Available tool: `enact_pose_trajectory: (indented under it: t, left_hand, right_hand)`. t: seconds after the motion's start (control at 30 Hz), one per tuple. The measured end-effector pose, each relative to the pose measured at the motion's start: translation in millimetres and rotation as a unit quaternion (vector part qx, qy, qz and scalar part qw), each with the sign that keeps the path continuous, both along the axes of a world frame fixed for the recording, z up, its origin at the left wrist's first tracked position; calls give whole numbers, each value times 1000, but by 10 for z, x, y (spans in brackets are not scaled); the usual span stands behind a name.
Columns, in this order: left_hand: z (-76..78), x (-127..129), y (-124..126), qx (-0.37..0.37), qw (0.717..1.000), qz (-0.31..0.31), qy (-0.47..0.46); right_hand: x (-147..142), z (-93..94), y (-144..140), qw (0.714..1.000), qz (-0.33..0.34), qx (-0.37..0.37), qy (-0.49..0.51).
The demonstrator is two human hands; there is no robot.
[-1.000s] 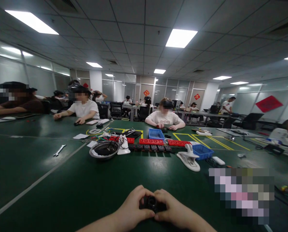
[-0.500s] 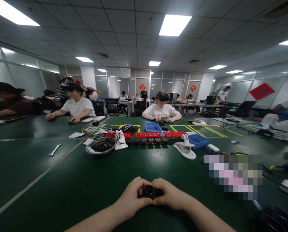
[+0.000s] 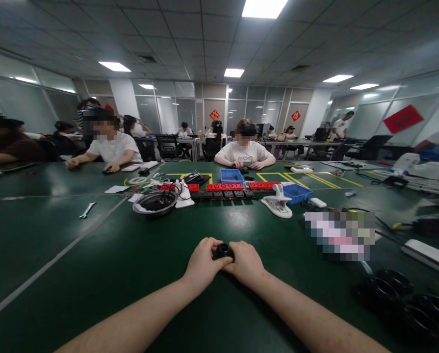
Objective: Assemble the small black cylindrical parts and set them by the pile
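Observation:
A small black object with a round, ring-edged opening point(image 3: 223, 250) sits between my hands, low over the green table point(image 3: 160, 255) in front of me. My left hand point(image 3: 202, 262) is closed on its left side, with the thumb reaching across the near face. From the other side my right hand point(image 3: 246, 262) wraps round it, fingers curled over the right end. Both thumbs meet just below the opening. Most of the object's body is hidden by my fingers, so I cannot tell its exact kind.
Ahead lie red socket strips point(image 3: 224, 187), a metal bowl point(image 3: 155, 213) with dark contents, a white clip stand point(image 3: 278, 206) and a blue tray point(image 3: 298, 197). A wrench point(image 3: 87, 211) is at left, black rings point(image 3: 421, 318) at lower right. A co-worker point(image 3: 245, 149) sits opposite.
My view has tipped downward. Both hands appear higher in the picture, forearms stretched further forward, and my right hand now covers more of the black object's right end.

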State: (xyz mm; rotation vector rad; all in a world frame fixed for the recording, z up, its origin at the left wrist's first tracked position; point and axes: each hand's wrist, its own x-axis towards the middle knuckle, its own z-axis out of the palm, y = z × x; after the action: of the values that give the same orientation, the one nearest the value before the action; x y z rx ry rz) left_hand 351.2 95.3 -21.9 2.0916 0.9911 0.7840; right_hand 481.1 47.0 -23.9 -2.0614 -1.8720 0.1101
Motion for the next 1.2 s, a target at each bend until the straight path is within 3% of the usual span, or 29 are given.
enact_pose_trajectory:
  t: [0.07, 0.17, 0.27, 0.37, 0.7, 1.2]
  left_hand:
    - [-15, -7, 41, 5, 1000, -13, -8]
    - [-9, -56, 92, -2, 997, -77, -7]
    - [31, -127, 110, -20, 987, -156, 5]
    - [74, -175, 103, -24, 981, -191, 22]
    - [85, -180, 104, -14, 980, -197, 36]
    - [108, -182, 92, -17, 980, -194, 36]
  right_hand:
    - [-34, 7, -34, 999, -12, 24, -24]
    - [8, 27, -86, 997, 54, 38, 30]
    - [114, 53, -113, 980, 158, -8, 122]
    - [198, 76, -103, 963, 197, -53, 175]
    - [258, 105, -58, 944, 252, -69, 203]
    - [244, 111, -66, 949, 229, -77, 204]
